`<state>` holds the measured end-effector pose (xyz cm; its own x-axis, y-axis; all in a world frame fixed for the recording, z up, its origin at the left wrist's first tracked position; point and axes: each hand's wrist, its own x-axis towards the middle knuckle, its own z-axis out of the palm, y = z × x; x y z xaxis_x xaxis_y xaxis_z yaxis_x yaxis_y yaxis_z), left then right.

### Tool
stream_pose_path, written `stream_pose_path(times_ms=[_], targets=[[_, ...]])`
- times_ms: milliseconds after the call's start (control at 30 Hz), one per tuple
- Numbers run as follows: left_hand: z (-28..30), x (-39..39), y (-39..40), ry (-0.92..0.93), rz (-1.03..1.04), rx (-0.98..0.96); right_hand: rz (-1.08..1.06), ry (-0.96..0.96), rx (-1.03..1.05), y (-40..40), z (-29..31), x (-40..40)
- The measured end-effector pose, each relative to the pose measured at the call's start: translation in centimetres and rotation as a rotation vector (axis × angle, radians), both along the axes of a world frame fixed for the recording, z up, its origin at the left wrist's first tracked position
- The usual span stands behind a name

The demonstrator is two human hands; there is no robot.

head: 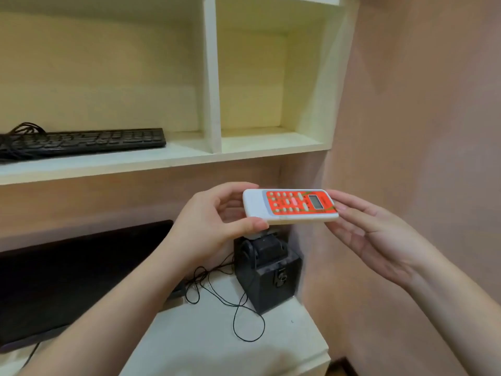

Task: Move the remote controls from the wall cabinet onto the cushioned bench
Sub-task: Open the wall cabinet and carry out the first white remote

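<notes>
Remote control [291, 205] held below wall cabinet [212, 77].
Left hand [217, 221] pinching its end; right hand [379, 240] open, fingertips touching.

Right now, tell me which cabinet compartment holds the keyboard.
The wide left compartment: the black keyboard lies on its floor with a bundled cable. The narrow right compartment shows nothing inside.
</notes>
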<state>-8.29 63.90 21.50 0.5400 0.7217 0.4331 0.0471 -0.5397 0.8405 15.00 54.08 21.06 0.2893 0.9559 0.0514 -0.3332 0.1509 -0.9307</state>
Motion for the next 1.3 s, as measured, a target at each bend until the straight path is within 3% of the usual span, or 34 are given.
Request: stream_pose_path(times_ms=[133,267,467,600,900,1300], targets=[[-1.6,1.7,-1.7,0.255,0.109,0.144,0.029,-0.043,-0.044,-1.2,-2.5,2.3],[-2.8,3.8,-3.7,0.389,0.166,0.181,0.044,-0.061,-0.089,-2.0,-5.1,4.7],[-7.2,5.7,-7.6,0.506,0.267,0.093,0.175,-0.210,-0.189,-3.0,-9.1,7.7],[-10.5,5.2,-11.5,0.465,0.378,-0.021,0.309,-0.298,-0.216,-3.6,-10.7,8.0],[-14.4,0.8,-20.8,0.367,0.613,-0.069,0.585,-0.285,-0.260,-5.8,-13.7,3.8],[-15.9,-9.8,-37.2,0.402,0.952,-0.116,0.916,-0.302,-0.278,-14.6,-15.4,-10.1]])
